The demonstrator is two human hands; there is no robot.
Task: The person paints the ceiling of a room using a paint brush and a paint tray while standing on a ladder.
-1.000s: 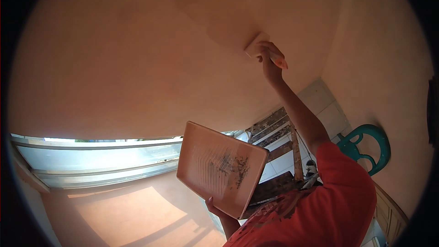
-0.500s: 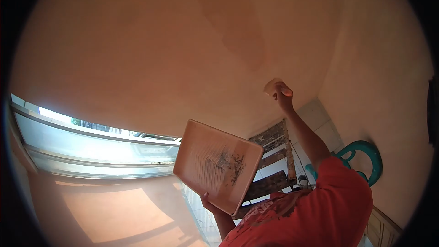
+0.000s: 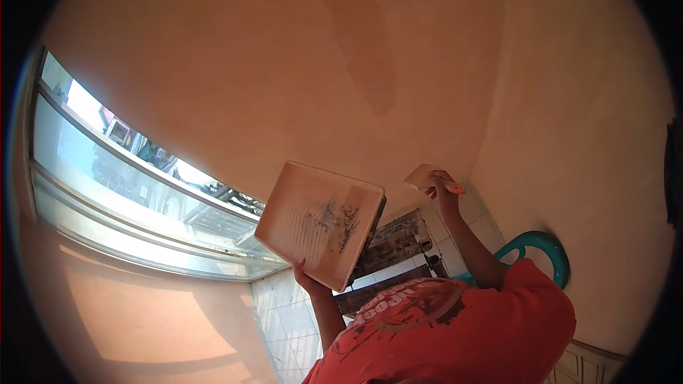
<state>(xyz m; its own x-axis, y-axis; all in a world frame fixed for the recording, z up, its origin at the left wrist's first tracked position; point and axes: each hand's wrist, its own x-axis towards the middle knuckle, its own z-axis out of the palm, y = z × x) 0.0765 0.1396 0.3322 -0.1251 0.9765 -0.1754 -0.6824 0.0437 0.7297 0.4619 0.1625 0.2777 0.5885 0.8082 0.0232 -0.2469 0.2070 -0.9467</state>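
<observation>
A shallow paint tray (image 3: 299,213) with a ribbed floor and dark specks is tilted up in front of me. My left hand (image 3: 309,281) grips its lower edge, thumb on the rim. To the right of the tray, my right hand (image 3: 442,186) is closed around the handle of a flat, pale brush or scraper (image 3: 421,176); an orange handle end sticks out. The tool points up and left, near the peach wall (image 3: 249,85). A darker patch (image 3: 370,71) shows on the wall above.
A glass louvre window (image 3: 156,192) lies at the left. Below my arms are a stained wooden bench or ladder (image 3: 395,242) and white floor tiles (image 3: 284,313). A green plastic chair (image 3: 551,259) stands at the right, with a wooden door or cabinet (image 3: 587,366) at the lower right.
My right hand has come down with the tool, whose orange handle end now shows. The tray sits slightly higher and further left in view. The camera view has turned, showing more window.
</observation>
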